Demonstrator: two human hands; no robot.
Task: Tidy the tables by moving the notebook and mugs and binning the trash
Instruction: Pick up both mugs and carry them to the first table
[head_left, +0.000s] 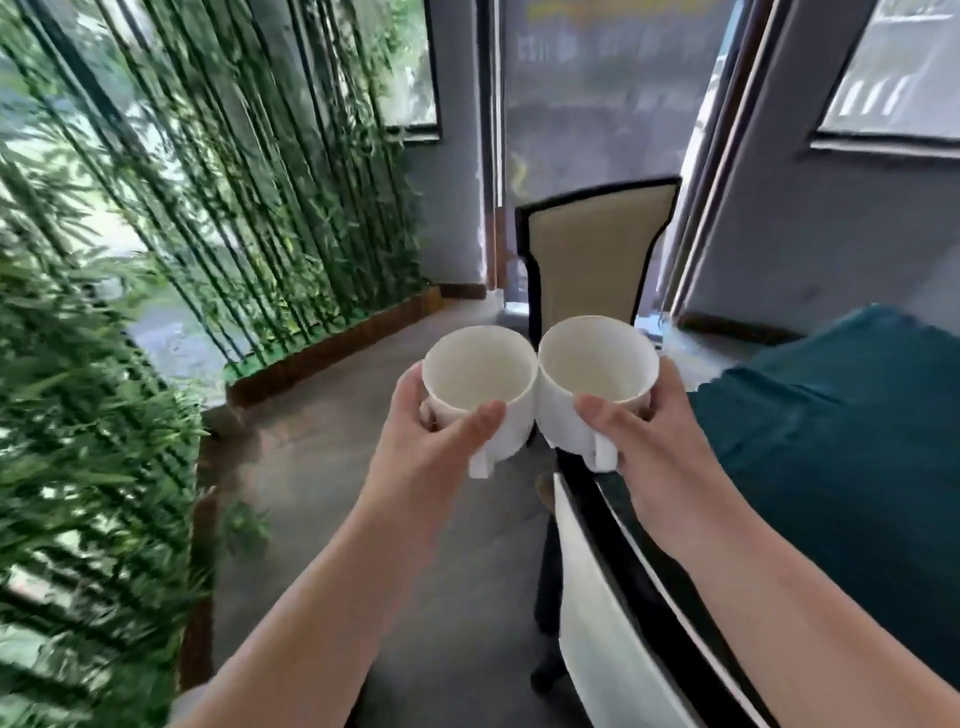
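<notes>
Two white mugs are held up in front of me, side by side and touching at the rims. My left hand (421, 441) grips the left mug (480, 374), thumb on its near rim. My right hand (654, 441) grips the right mug (597, 364) the same way. Both mugs look empty and their handles point down toward me. They hang in the air above the grey floor and a chair back, not over a table. No notebook or trash is in view.
A table under a teal cloth (857, 467) fills the right side. A white-backed chair (613, 597) stands close below my right arm, and a beige chair (592, 260) stands beyond the mugs. Bamboo plants (156, 260) in a brown-edged planter line the left. Grey floor (322, 493) runs between.
</notes>
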